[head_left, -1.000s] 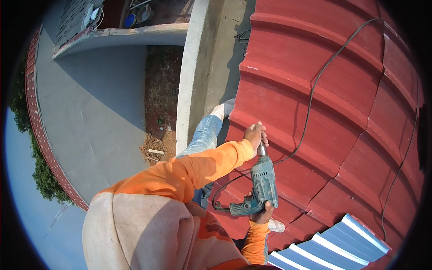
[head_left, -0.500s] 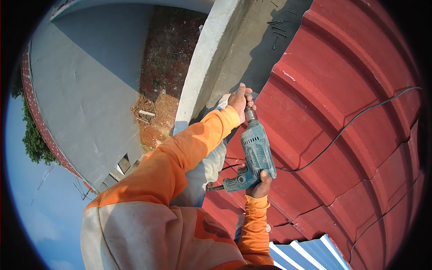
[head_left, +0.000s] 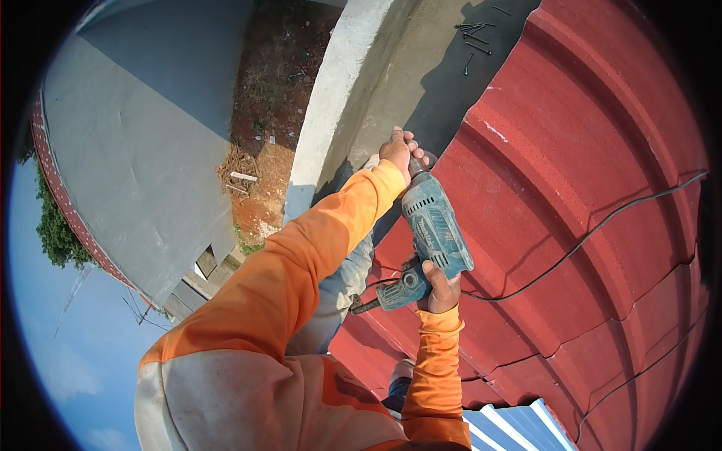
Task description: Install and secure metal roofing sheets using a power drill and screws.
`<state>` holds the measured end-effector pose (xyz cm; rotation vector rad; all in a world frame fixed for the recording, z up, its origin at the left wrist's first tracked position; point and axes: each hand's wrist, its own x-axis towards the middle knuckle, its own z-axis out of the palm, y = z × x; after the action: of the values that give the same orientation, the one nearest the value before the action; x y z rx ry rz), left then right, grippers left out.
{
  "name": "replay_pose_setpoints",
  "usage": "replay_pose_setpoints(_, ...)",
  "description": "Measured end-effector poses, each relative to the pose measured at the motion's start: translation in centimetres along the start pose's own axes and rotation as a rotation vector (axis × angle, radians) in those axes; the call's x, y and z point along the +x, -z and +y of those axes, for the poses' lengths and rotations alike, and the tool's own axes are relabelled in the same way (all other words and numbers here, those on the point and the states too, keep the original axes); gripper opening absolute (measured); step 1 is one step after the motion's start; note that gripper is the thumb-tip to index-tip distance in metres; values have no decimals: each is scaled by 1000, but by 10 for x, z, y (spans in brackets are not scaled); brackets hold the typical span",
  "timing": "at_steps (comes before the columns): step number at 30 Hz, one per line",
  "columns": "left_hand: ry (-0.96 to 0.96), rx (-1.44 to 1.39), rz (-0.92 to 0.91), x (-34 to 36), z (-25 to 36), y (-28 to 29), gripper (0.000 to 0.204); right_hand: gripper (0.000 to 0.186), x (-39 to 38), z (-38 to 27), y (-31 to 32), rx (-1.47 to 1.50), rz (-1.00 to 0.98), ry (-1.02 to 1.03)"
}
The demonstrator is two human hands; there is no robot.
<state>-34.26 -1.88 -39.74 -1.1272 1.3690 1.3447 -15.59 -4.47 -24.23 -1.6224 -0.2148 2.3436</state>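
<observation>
A teal-blue corded power drill points its metal chuck away from me, toward the edge of the red roofing sheets. My right hand is closed round the drill's handle, thumb along its near side. At the front of the chuck my left hand has its fingers curled inward; whatever they hold is hidden behind them. The drill's cord end sticks out to the left of the handle. Both forearms are in orange sleeves.
Red ribbed roofing sheets fill the right, crossed by a dark cable. Several loose screws lie in a concrete gutter beside a raised wall edge. Beyond that, ground lies far below. Blue-white sheeting sits near.
The drill's rear has swung to the right and up, with my right hand on it. My left hand stays by the chuck, slightly higher in view. The view has shifted a little.
</observation>
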Motion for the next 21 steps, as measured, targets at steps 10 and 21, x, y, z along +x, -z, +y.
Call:
replay_pose_setpoints(10,16,131,16,10,-6,-21,25,50,5,-20,6,12,-51,-3)
replay_pose_setpoints(21,-105,214,-71,15,-1,-30,27,54,16,-17,8,85,-43,32)
